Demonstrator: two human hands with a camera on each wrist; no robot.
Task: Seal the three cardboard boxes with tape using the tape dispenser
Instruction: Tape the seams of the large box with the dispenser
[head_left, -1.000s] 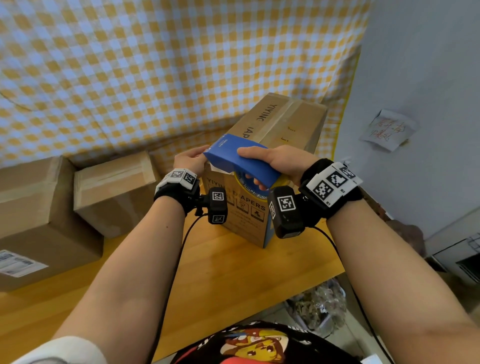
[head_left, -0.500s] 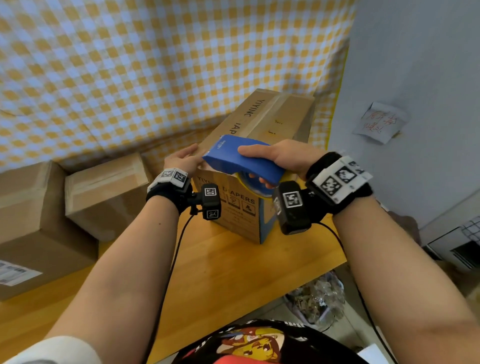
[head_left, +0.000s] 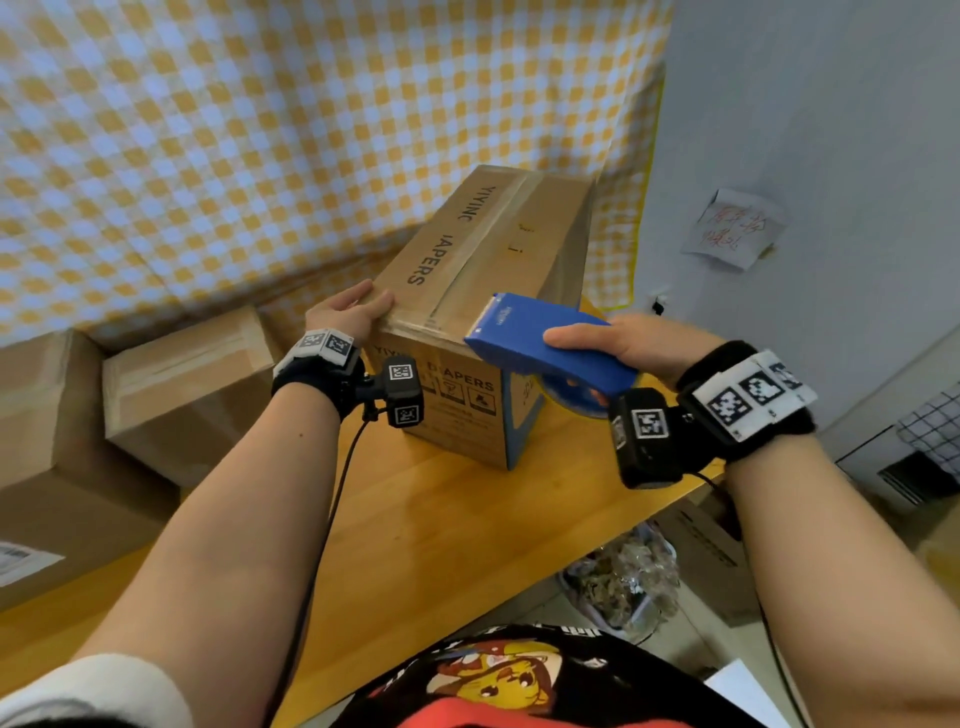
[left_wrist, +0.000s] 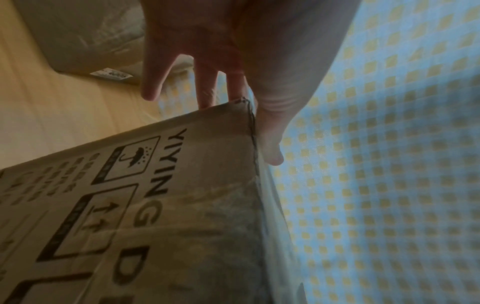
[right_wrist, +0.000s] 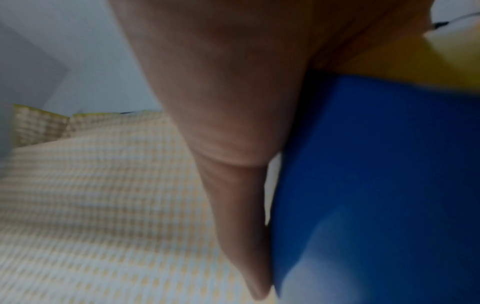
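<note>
Right hand (head_left: 631, 347) grips the tape dispenser (head_left: 545, 345) off the box (head_left: 483, 270) edge, left hand (head_left: 347, 310) flat on its corner. Tape could wrinkle if the box slides.

Yellow-and-white checked cloth (head_left: 260, 130) behind a wooden table (head_left: 441, 525).
A paper note (head_left: 732, 231) with red handwriting hangs on the grey wall (head_left: 831, 104); a bag of clutter (head_left: 623, 582) sits on the floor beside the table.

Black wristbands (head_left: 748, 400) with checkered tags (cabled cameras), cartoon-print shirt (head_left: 519, 686).
</note>
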